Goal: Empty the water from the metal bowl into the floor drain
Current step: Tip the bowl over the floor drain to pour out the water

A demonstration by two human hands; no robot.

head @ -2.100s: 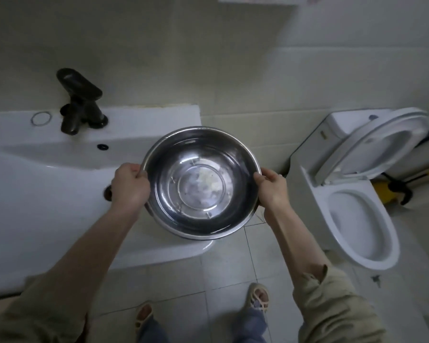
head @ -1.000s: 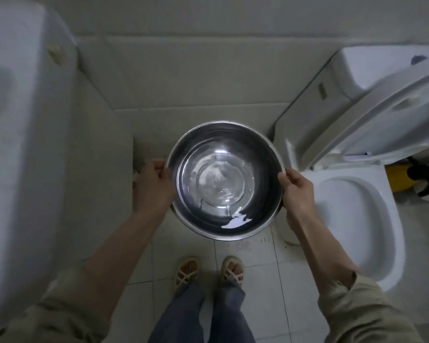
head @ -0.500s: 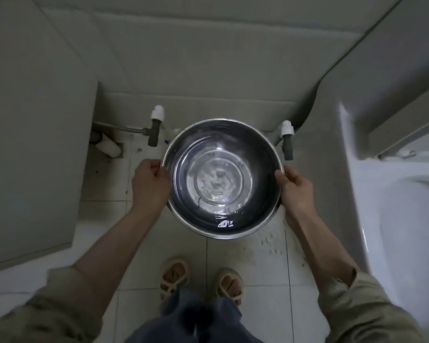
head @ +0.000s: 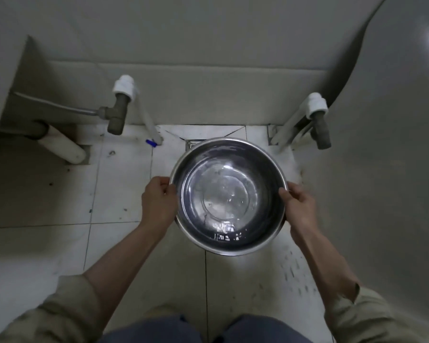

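Observation:
A round metal bowl with clear water in its bottom is held level above the tiled floor. My left hand grips its left rim. On the opposite rim my right hand holds on. The square metal floor drain lies at the foot of the back wall; only its near-left corner shows, the rest is hidden behind the bowl's far edge.
A grey valve with a hose juts out at the left, and a second valve at the right. The sink pedestal stands on the left, the toilet body on the right. A white pipe lies low on the left.
The view has dropped lower and closer to the floor. The bowl has come down and forward, and the floor drain now shows just past its far edge. Both hands keep their hold.

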